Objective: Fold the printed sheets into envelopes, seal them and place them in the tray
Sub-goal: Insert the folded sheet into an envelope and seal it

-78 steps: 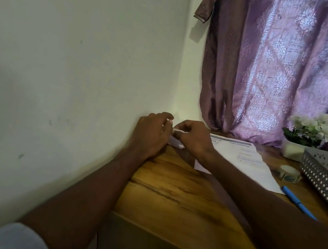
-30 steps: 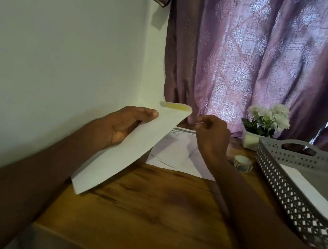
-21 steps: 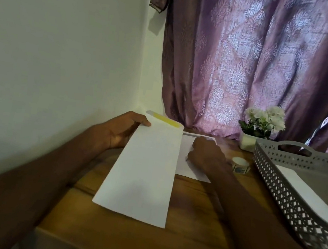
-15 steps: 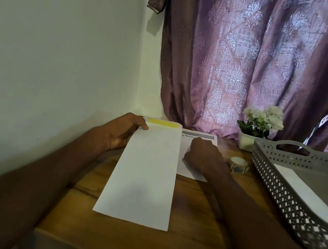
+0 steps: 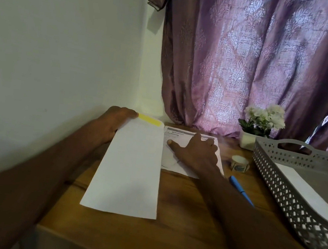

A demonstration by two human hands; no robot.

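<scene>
Wooden desk (image 5: pixel 177 221) set in a corner, pale wall on the left, purple curtain (image 5: pixel 251 63) behind. Nearest on the desk, one long white envelope (image 5: pixel 131 168) is laid flat, its flap end with a yellow adhesive strip (image 5: pixel 150 120) pointed away. The left hand (image 5: pixel 112 123) is seen holding that far end at its left edge, fingers curled round it. Just right of the envelope, one blue pen (image 5: pixel 241 190) is noted, partly hidden by the forearm.

Further back, the right hand (image 5: pixel 196 152) is rested flat on one printed sheet (image 5: pixel 178 139), fingers spread — nothing gripped. The hands are kept apart, one on each paper. One roll of stickers (image 5: pixel 239 164) is placed beside the sheet; one potted white flower (image 5: pixel 261 125) is seen at the back.

One grey perforated tray (image 5: pixel 278 176) is recorded at right, with one white envelope-like piece (image 5: pixel 313 198) already inside — whether sealed cannot be told.

Progress, as judged: one item apparently filed; for the current pair, the sheet is not yet folded, inserted or sealed.
</scene>
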